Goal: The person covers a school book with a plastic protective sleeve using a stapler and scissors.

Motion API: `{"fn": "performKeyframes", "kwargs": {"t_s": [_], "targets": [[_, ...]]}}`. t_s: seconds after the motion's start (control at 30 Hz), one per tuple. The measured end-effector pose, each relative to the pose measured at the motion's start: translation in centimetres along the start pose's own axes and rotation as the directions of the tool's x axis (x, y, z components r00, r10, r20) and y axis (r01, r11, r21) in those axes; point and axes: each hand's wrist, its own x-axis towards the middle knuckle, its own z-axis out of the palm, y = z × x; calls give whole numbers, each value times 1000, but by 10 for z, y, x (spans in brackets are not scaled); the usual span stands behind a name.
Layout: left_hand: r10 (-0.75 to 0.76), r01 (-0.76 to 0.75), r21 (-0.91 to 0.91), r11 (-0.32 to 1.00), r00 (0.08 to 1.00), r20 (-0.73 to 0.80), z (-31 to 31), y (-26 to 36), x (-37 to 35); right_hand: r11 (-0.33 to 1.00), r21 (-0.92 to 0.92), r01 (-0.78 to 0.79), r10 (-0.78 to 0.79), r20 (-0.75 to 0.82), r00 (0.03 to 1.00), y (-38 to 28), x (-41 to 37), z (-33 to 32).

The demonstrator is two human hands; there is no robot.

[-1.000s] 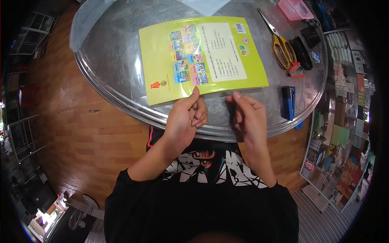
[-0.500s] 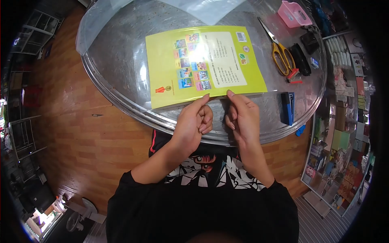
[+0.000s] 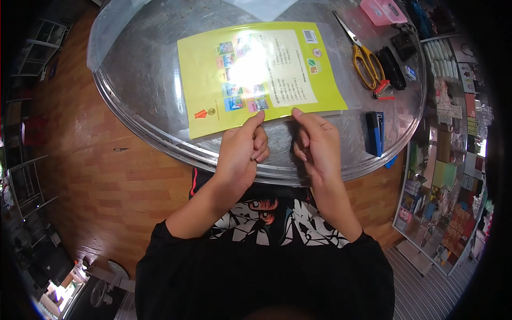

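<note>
A yellow-green book [image 3: 202, 80] with small pictures and printed text lies on the round metal table [image 3: 277, 146], glare across its middle and clear plastic showing along its edges. My left hand [image 3: 245, 152] has its thumb on the book's near edge, left of centre, with the other fingers curled. At the same edge, a little to the right, my right hand [image 3: 319, 141] rests its thumb, its fingers also curled. What the fingers do beneath the edge is partly hidden.
On the right lie yellow-handled scissors [image 3: 367, 66], a black item [image 3: 392, 69], a red tool [image 3: 382, 88], a blue stapler [image 3: 375, 134] and a pink basket [image 3: 384, 12]. Clear plastic sheets [image 3: 114, 32] lie at the far left. Shelves [image 3: 448, 170] stand at the right.
The table and everything on it appear slightly higher and further left in view. Both thumbs remain at the book's near edge, and the glare on the cover has grown.
</note>
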Motion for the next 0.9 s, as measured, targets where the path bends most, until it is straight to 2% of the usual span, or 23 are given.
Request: {"fn": "performKeyframes", "kwargs": {"t_s": [0.17,0.27,0.3,0.37,0.4,0.43,0.47,0.5,0.57,0.63,0.7,0.73,0.77,0.8,0.83,0.9], "targets": [[-18,18,6,1000,999,-27,1,2,2,997,-43,56,-60,-89,994,-15,3,-19],[-20,20,0,1000,1000,-20,-4,1,6,978,-51,203,-209,-212,955,-29,6,-41],[-9,9,-9,1000,1000,-5,-7,0,7,977,-59,206,-214,-225,951,-34,5,-51],[-21,21,-12,1000,1000,-19,-4,1,7,831,-321,454,-547,-323,772,-45,3,-70],[-15,15,6,1000,1000,-25,-3,0,7,830,-329,451,-548,-324,772,-48,2,-78],[-6,6,25,1000,999,-33,-2,1,6,578,-698,423,-744,-237,625,-50,1,-86],[-6,7,20,1000,999,-37,-1,2,6,221,-931,292,-871,-53,489,-51,2,-94],[-7,8,27,1000,999,-45,0,3,5,218,-931,293,-869,-49,493,-49,4,-106],[-6,8,27,1000,998,-59,2,4,4,-129,-989,78,-862,151,484,-45,9,-118],[-18,20,32,999,999,-44,1,4,3,-126,-990,64,-841,141,522,-43,11,-120],[-6,8,30,1000,999,-35,1,4,3,7,-999,53,-829,24,559,-44,15,-121],[2,-2,28,1000,1000,-22,1,4,3,4,-999,52,-827,26,562,-45,14,-118],[0,1,24,1000,1000,-23,2,4,3,292,-926,240,-777,-83,624,-48,11,-114],[-13,14,33,999,999,-42,4,6,2,554,-741,381,-695,-159,701,-53,7,-108],[-25,27,40,999,998,-62,5,8,2,550,-745,378,-693,-154,704,-57,1,-102],[-41,45,60,997,997,-64,4,9,1,854,-359,376,-466,-207,860,-63,-18,-83]]}}
